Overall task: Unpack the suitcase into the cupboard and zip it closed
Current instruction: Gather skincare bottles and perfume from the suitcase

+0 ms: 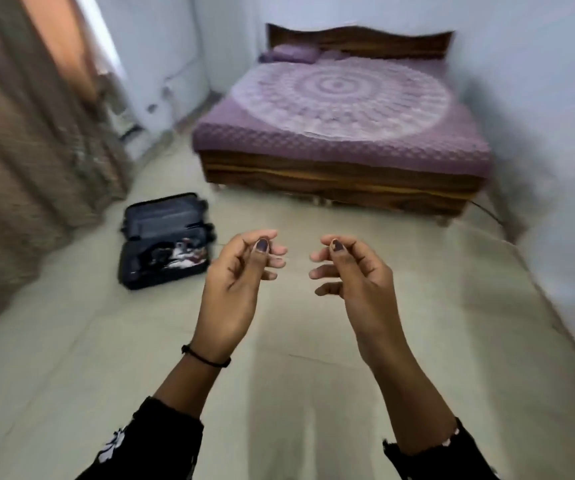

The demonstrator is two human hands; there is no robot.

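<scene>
The dark fabric suitcase (166,239) lies open on the pale tiled floor (279,341), left of the hands and near the brown curtain (36,150), with what look like clothes, blurred here, still in its lower half. So unpacking seems unfinished and zipping remains. The left hand (241,282) and right hand (355,275) hang loosely curled, holding nothing; no cupboard shows.

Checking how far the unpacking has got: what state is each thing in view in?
suitcase: unzipped, open flat on the floor.
clothes: lying in its near half.
left hand: empty, fingers loosely curled.
right hand: empty, fingers loosely curled.
bed: made, purple cover spread.
</scene>
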